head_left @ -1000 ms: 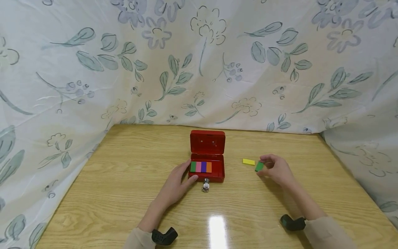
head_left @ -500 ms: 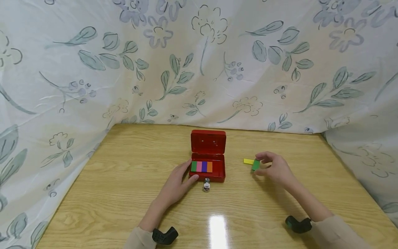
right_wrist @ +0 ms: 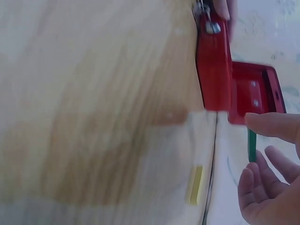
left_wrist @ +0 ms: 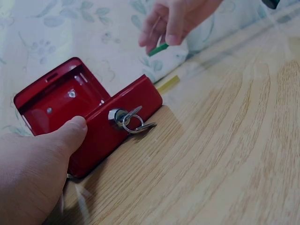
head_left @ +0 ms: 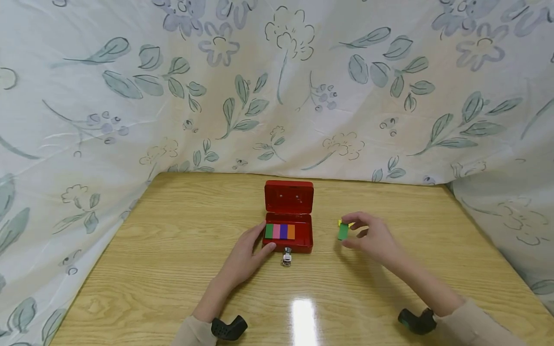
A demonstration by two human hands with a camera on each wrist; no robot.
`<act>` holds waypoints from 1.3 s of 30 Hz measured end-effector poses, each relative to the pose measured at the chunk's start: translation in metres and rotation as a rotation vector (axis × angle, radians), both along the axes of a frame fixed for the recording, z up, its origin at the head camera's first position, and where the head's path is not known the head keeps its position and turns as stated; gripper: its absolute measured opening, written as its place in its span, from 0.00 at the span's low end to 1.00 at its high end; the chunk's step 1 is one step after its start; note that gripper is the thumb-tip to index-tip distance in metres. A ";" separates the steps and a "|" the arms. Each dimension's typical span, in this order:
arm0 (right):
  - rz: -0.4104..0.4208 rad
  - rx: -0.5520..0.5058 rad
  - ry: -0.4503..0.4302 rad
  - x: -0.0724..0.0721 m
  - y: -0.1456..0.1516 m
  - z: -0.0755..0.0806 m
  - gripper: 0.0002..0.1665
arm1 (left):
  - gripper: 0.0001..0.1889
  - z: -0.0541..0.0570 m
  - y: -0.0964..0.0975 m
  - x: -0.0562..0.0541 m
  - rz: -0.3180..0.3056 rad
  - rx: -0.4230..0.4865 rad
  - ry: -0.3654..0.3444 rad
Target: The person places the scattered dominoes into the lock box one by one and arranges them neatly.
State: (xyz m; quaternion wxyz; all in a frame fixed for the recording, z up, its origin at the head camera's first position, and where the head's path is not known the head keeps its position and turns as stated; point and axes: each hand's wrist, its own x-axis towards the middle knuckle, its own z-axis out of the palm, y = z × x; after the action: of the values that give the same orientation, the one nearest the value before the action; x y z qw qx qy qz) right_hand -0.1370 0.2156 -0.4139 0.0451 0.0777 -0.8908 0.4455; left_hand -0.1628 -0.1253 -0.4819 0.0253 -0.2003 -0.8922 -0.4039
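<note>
A small red cash box [head_left: 305,230] stands on the table, its lid [head_left: 289,197] raised. A green block [head_left: 269,231], a pink block [head_left: 276,231], a purple block [head_left: 283,231] and an orange block [head_left: 291,232] lie side by side in its left part. My left hand [head_left: 244,254] holds the box's left front corner, thumb on the front edge. Right of the box, my right hand [head_left: 374,240] pinches another green block [head_left: 343,231] between thumb and fingers, above the table. A yellow block [right_wrist: 196,185] lies on the table, partly hidden by that hand in the head view.
A ring with keys [left_wrist: 136,123] hangs from the lock on the box's front. The wooden table [head_left: 173,216] ends at a flowered cloth [head_left: 242,96] behind it and at the sides.
My right hand has carried the green block leftward, past the yellow block and toward the box. My left hand and the box have stayed in place.
</note>
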 end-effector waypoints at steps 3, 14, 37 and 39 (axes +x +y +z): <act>0.014 -0.009 0.004 0.003 -0.009 -0.001 0.29 | 0.40 0.000 0.000 0.000 0.002 0.000 -0.002; 0.034 -0.087 0.054 0.007 -0.030 -0.007 0.26 | 0.40 0.000 0.001 0.001 0.000 -0.008 -0.011; 0.084 -0.065 0.076 -0.010 -0.057 0.004 0.27 | 0.40 0.000 -0.001 -0.001 -0.002 -0.008 -0.007; 0.093 -0.064 0.068 -0.011 -0.060 0.004 0.28 | 0.40 0.000 -0.001 -0.001 -0.002 -0.007 -0.010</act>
State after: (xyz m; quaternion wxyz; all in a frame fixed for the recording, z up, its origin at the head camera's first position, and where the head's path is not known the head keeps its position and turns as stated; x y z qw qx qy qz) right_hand -0.1484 0.1554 -0.4101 0.0572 0.1328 -0.8694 0.4724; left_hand -0.1640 -0.1261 -0.4818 0.0196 -0.1989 -0.8936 -0.4019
